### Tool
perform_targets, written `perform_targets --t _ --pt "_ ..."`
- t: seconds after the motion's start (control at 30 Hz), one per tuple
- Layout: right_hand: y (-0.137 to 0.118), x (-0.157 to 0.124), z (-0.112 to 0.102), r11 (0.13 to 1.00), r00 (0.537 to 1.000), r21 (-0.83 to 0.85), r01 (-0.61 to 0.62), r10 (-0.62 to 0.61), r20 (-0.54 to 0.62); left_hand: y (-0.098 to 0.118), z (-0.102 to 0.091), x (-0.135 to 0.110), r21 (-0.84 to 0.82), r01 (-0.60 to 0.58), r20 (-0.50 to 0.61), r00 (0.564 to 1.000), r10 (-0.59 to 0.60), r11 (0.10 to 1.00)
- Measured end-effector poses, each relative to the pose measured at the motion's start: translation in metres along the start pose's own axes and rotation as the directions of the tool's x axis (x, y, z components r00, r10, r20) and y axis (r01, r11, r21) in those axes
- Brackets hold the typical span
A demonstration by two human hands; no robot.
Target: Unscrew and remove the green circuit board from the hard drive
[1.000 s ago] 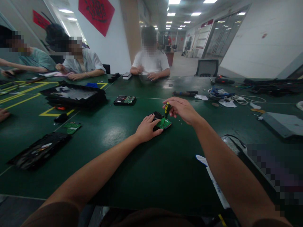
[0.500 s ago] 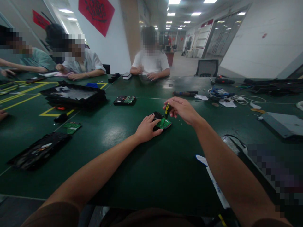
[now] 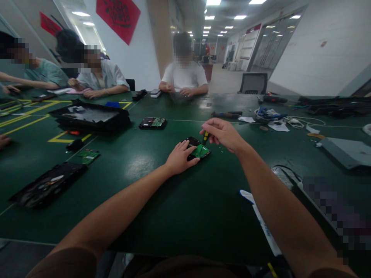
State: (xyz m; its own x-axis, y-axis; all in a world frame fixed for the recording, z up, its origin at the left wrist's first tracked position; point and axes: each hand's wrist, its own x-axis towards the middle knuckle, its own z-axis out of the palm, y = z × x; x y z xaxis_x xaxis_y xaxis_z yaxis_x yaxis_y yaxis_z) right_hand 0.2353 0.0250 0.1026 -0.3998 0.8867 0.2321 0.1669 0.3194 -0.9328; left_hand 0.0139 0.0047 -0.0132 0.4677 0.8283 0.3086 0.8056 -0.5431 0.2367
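At left on the dark green surface (image 3: 162, 216), a long black casing (image 3: 48, 185) lies just beside 1 thin green circuit board (image 3: 89, 156). At centre, the left hand (image 3: 182, 157) spreads flat upon a black-and-green rectangular device (image 3: 197, 150); a yellow-and-black screwdriver (image 3: 206, 137) slants down to it, gripped by the right hand's (image 3: 219, 135) curled fingers.

1 camera, head-worn, looking forward and down over the tabletop (image 3: 162, 216). Hands (image 3: 180, 159) fairly near, about mid-frame; arms (image 3: 130, 197) enter from the lower corners. Wide field: near edge (image 3: 29, 240) low in frame, co-workers (image 3: 185, 79) farther off, ceiling lights (image 3: 213, 2) at top. Slant appears steeper toward the sides.
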Motion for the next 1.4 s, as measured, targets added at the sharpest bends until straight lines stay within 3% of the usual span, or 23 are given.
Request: perform_targets --t 0.17,0.43,0.7,1.0,1.3,1.4 --pt "-0.0005 0.0007 -0.0008 0.999 0.999 0.048 -0.025 0.024 0.033 -0.0007 0.0008 0.0 0.01 -0.002 0.003 1.0 0.002 1.0" --pt "0.0025 0.0007 -0.0017 0.999 0.999 -0.029 0.02 -0.022 -0.048 -0.0006 0.0001 -0.0003 0.006 0.002 0.002 1.0 -0.002 1.0" --pt "-0.0005 0.0009 -0.0006 0.999 0.999 0.043 -0.014 0.012 0.03 -0.0015 0.002 0.0004 0.018 -0.004 -0.002 1.0 0.004 1.0" --pt "0.0017 0.0012 -0.001 1.0 0.998 -0.018 0.023 -0.024 -0.05 -0.0018 0.0026 -0.0001 0.015 -0.01 -0.014 1.0 0.01 1.0" --pt "-0.0017 -0.0003 0.0005 0.997 1.0 0.071 -0.013 0.012 0.015 0.0 0.0004 -0.0002 0.018 -0.006 -0.004 1.0 0.006 1.0" --pt "0.001 0.0009 -0.0009 1.0 1.0 0.023 0.007 -0.007 -0.001 -0.0001 0.0008 -0.0005 0.015 -0.006 -0.008 1.0 0.007 1.0"
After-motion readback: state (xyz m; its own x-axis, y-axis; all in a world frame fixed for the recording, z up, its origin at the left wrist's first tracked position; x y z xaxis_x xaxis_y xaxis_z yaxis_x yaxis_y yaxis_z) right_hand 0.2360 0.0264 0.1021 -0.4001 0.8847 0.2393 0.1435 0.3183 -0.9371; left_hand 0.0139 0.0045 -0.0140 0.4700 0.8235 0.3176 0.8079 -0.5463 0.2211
